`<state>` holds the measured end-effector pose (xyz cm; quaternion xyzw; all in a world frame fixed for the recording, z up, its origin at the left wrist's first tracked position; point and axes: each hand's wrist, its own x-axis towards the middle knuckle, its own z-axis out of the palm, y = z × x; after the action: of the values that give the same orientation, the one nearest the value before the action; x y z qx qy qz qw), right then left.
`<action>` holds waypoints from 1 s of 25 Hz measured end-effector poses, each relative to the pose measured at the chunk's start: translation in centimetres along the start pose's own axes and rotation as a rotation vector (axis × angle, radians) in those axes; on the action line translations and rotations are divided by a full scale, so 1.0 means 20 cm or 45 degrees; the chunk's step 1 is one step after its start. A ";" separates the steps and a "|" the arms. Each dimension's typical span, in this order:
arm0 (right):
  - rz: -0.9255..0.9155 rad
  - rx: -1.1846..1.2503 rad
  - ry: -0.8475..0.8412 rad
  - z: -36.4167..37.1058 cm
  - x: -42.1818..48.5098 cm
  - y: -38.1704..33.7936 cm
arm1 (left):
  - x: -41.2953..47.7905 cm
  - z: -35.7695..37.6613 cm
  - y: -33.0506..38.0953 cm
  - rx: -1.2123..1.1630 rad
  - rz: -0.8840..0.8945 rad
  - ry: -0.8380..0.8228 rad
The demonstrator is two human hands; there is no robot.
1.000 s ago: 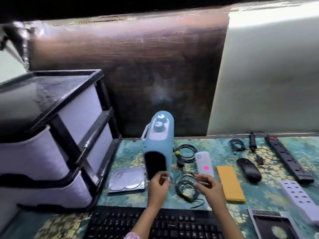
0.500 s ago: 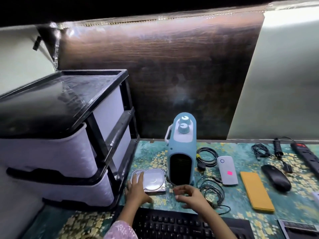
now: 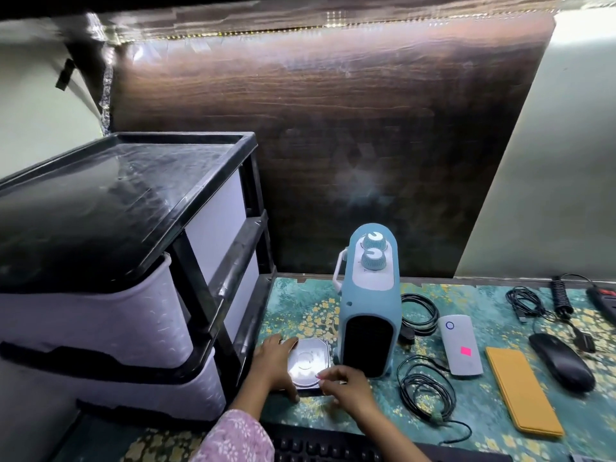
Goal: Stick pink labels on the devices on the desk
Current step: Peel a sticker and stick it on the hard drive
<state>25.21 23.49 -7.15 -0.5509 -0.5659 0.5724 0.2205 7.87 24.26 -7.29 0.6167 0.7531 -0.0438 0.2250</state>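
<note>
A silver hard drive (image 3: 308, 360) lies flat on the desk mat, just left of the upright blue heater (image 3: 368, 315). My left hand (image 3: 275, 365) holds the drive's left side, fingers on its far edge and thumb on its near edge. My right hand (image 3: 346, 383) is curled over the drive's near right corner. Its fingertips pinch a small pink label (image 3: 319, 376), seen only as a pink speck. Right of the heater lies a white power bank (image 3: 460, 358) with a pink label (image 3: 465, 351) stuck on it.
A black and white drawer unit (image 3: 116, 261) stands close on the left. Coiled cables (image 3: 423, 391), a yellow case (image 3: 523, 388), a black mouse (image 3: 561, 361) and a power strip (image 3: 605, 303) lie to the right. A keyboard (image 3: 333, 446) sits at the near edge.
The view swung left. My left hand moved from the heater's base to the hard drive and took hold of it. My right hand followed to the drive's near right corner.
</note>
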 end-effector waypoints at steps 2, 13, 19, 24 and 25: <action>-0.004 -0.031 0.053 0.03 0.02 0.02 | -0.01 0.02 -0.03 -0.030 0.051 0.054; -0.058 -0.390 0.208 0.13 0.09 0.00 | -0.06 0.08 -0.05 -0.152 0.112 0.084; 0.055 -0.606 0.204 0.14 0.14 -0.05 | -0.04 0.07 -0.04 -0.211 0.093 0.046; 0.010 -0.831 0.231 0.13 0.15 0.03 | -0.03 0.07 -0.03 -0.194 0.090 0.058; 0.008 -0.830 0.236 0.13 0.16 0.04 | -0.03 0.07 -0.03 -0.194 0.091 0.057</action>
<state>22.24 24.94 -9.67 -0.6438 -0.6951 0.3096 0.0815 7.70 23.11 -8.54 0.6250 0.7366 0.0355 0.2560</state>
